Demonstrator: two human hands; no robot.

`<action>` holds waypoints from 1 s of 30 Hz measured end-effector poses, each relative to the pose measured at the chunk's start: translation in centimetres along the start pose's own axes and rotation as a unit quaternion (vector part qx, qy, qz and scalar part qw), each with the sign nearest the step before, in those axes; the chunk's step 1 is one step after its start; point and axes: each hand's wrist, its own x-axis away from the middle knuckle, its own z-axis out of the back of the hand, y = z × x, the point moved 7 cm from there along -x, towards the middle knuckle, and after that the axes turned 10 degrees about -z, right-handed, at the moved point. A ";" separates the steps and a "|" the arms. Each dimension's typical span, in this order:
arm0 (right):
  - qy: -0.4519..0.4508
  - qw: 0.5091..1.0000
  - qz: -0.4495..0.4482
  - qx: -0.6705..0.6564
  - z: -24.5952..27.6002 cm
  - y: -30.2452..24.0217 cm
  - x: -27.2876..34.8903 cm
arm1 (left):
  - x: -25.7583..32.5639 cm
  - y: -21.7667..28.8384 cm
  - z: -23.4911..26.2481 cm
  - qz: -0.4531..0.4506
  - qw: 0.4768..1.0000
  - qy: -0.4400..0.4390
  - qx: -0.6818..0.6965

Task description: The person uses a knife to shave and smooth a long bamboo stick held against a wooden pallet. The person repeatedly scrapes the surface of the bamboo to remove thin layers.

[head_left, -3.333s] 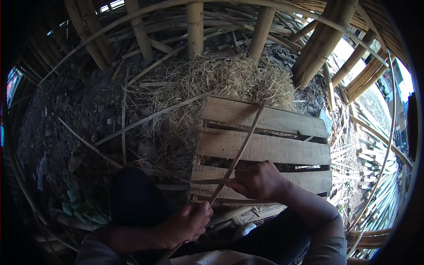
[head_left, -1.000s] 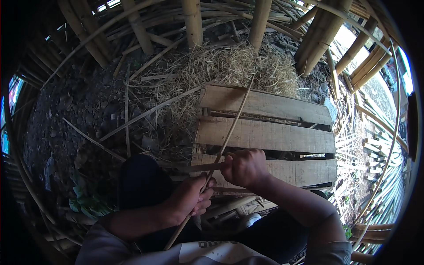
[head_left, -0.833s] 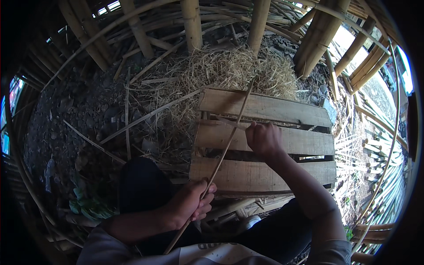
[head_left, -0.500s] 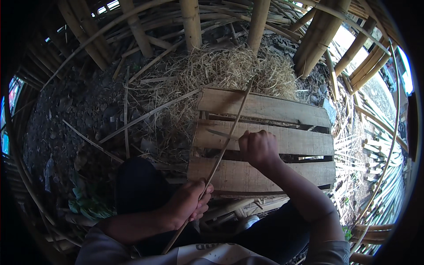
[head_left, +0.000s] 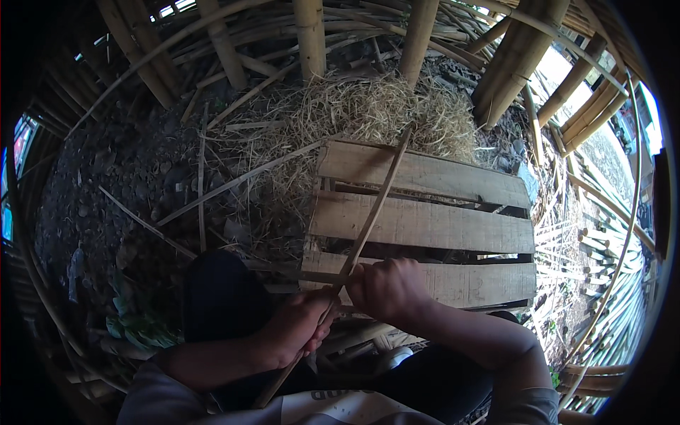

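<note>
My left hand (head_left: pixel 301 327) is closed around a long, thin bamboo strip (head_left: pixel 380 198). The strip runs at a slant from beside my lap, across the wooden slatted bench (head_left: pixel 439 225), to its far edge. In my closed right hand (head_left: pixel 393 287) is a knife, its handle hidden by the fingers. Its blade (head_left: pixel 322 277) lies across the strip just beyond my left hand, dim against the wood. The two hands are close together at the bench's near left corner.
Pale shavings (head_left: pixel 368 106) are heaped behind the bench. Upright bamboo posts (head_left: pixel 309 39) stand beyond them. Loose strips (head_left: pixel 234 185) lie on the dark ground at left. Many bamboo lengths (head_left: pixel 609 283) are stacked at right. My knee (head_left: pixel 223 290) is left of the bench.
My right hand has drawn the knife toward me along the strip, from mid-bench to near my left hand. The strip has turned, showing a wider side. My left hand has shifted slightly.
</note>
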 end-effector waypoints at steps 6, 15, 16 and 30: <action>0.058 0.998 0.004 -0.035 -0.4 1.9 -1.5 | -0.9 0.3 0.2 -0.054 0.997 0.007 -0.049; 0.088 0.996 0.028 -0.013 -1.5 2.8 -1.9 | -1.2 0.7 0.1 -0.088 0.994 0.009 -0.060; 0.112 0.993 0.034 -0.027 -1.4 2.9 -1.9 | -1.3 0.7 0.0 -0.084 0.994 0.011 -0.063; 0.047 0.998 -0.034 -0.005 0.2 2.6 -1.6 | 0.2 -0.3 -0.2 -0.025 1.000 -0.011 -0.006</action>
